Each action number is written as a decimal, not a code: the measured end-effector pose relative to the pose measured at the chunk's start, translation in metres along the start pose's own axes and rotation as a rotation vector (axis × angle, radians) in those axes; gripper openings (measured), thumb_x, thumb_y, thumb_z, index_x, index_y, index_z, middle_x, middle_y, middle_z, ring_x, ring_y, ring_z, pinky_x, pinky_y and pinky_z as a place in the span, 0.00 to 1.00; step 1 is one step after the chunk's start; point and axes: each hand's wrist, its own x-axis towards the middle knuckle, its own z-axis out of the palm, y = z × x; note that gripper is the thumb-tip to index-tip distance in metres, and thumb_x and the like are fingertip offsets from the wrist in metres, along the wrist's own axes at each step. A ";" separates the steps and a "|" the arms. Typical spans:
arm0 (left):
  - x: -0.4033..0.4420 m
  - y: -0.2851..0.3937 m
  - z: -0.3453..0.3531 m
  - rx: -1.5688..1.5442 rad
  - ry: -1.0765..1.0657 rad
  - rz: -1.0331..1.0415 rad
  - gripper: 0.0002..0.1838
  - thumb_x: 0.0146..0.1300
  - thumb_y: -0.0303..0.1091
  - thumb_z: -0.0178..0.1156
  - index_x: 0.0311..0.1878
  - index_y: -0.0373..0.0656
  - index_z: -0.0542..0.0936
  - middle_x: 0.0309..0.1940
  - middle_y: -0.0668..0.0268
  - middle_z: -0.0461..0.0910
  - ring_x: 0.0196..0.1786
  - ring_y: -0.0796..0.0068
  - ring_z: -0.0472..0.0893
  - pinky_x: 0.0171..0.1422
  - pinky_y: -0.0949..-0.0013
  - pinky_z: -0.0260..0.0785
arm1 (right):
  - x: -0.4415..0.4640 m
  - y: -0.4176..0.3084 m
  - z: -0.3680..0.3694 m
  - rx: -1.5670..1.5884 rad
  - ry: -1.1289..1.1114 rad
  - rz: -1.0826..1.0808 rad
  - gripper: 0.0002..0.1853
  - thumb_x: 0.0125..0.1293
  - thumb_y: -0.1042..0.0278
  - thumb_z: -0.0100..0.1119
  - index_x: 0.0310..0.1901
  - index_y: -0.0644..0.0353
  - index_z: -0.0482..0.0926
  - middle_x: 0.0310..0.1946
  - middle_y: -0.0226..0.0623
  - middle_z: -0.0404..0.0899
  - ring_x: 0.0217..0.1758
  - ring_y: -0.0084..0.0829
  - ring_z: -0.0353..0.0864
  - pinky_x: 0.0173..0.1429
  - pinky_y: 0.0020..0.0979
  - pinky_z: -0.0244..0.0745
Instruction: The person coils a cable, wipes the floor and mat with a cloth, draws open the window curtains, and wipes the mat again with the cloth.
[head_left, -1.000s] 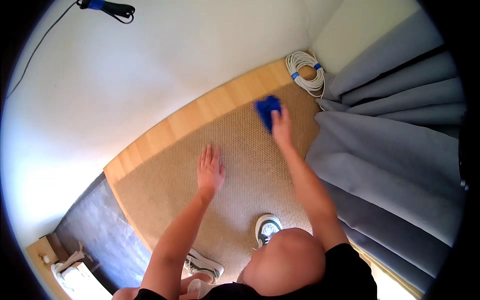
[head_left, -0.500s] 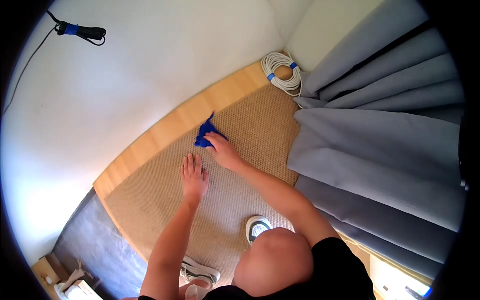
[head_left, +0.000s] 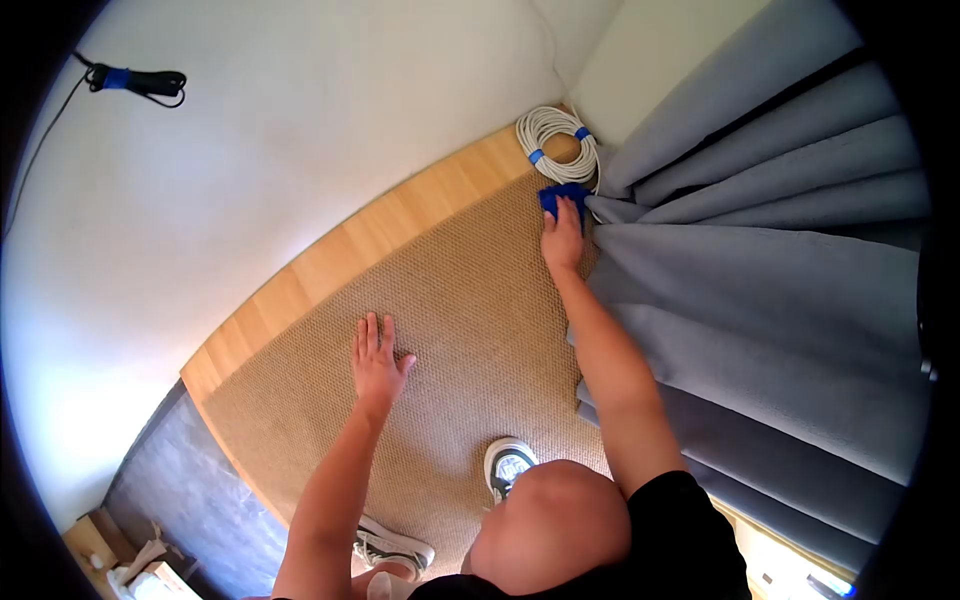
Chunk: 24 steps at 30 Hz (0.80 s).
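My right hand [head_left: 562,240] reaches to the far corner of the brown woven mat [head_left: 450,290], its fingers on a crumpled blue cloth [head_left: 562,191]. That cloth lies just below a coil of white cable [head_left: 548,148] and beside the grey curtain. Part of it is hidden under my fingers. My left hand [head_left: 379,365] rests on the mat with fingers spread, holding nothing.
A wooden border [head_left: 365,230] runs along the white wall. Grey curtains [head_left: 770,310] hang down the right side. A tied black cable [head_left: 140,82] is at the upper left. My shoes [head_left: 508,466] stand on the mat; a wooden box [head_left: 105,560] is at the lower left.
My right hand has moved the blue cloth right and away from me, from mid-mat to the corner by the coil and curtain. My left hand stays nearly in place, its thumb spread wider.
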 end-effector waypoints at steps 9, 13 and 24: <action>0.002 0.005 -0.009 0.028 -0.049 -0.015 0.50 0.62 0.51 0.70 0.83 0.49 0.56 0.84 0.53 0.49 0.85 0.51 0.49 0.86 0.50 0.44 | -0.090 -0.127 0.040 0.440 -0.511 -0.294 0.20 0.71 0.66 0.62 0.62 0.63 0.78 0.62 0.52 0.79 0.68 0.52 0.76 0.72 0.46 0.69; 0.000 -0.006 -0.023 -0.008 -0.115 -0.023 0.50 0.62 0.51 0.70 0.83 0.49 0.56 0.84 0.55 0.49 0.85 0.53 0.48 0.86 0.51 0.45 | -0.057 -0.148 0.001 0.530 -0.419 0.060 0.23 0.74 0.58 0.61 0.61 0.69 0.77 0.53 0.57 0.84 0.57 0.49 0.84 0.61 0.42 0.76; -0.042 -0.065 -0.040 0.159 -0.360 0.045 0.47 0.71 0.49 0.62 0.85 0.50 0.47 0.86 0.59 0.40 0.87 0.59 0.41 0.88 0.53 0.39 | 0.021 -0.055 0.012 -0.152 -0.674 -0.124 0.36 0.77 0.57 0.55 0.80 0.56 0.54 0.81 0.51 0.53 0.85 0.49 0.48 0.85 0.44 0.50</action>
